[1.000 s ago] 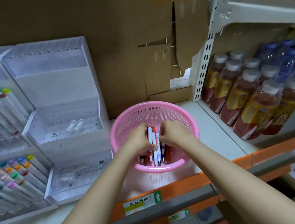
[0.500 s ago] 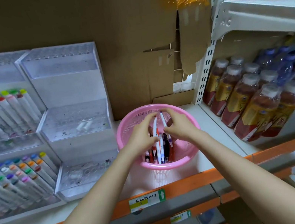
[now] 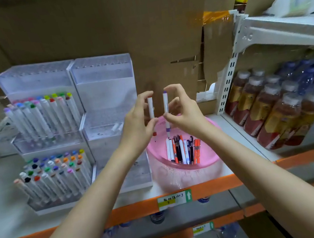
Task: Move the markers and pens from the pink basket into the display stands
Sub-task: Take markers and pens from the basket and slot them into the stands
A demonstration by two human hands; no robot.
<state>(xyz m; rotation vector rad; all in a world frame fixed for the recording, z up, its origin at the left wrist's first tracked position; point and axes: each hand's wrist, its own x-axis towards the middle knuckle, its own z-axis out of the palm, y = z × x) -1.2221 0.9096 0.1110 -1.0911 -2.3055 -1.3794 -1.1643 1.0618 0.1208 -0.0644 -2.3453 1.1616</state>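
Two stands sit at the left of the shelf [image 3: 9, 195]. The left stand [image 3: 37, 80] carries capped markers [image 3: 47, 116] on two of its three tiers: roughly fifteen on the middle one and about thirty on the bottom one, too tightly packed for an exact count. Its top tier is bare. The right stand [image 3: 105, 90] is nearly unfilled. One or two pale items lie on its middle tier, and its bottom tier is partly hidden behind the left forearm.

Next, the left hand [image 3: 136, 126] pinches one red pen [image 3: 151, 107] upright, its fingers [image 3: 144, 96] curled around the barrel. Just beside it, the right hand [image 3: 186, 112] pinches one purple pen [image 3: 165, 105] the same way. Both pens are held above the back rim of the basket [image 3: 182, 175], not yet at a stand.

About eleven pens [image 3: 182, 152] lie overlapping in the one pink basket. So the job looks well short of done: these two need slotting, probably into the right stand, and then the rest.

Shrink-wrapped bottles [image 3: 271, 112] fill the far right.
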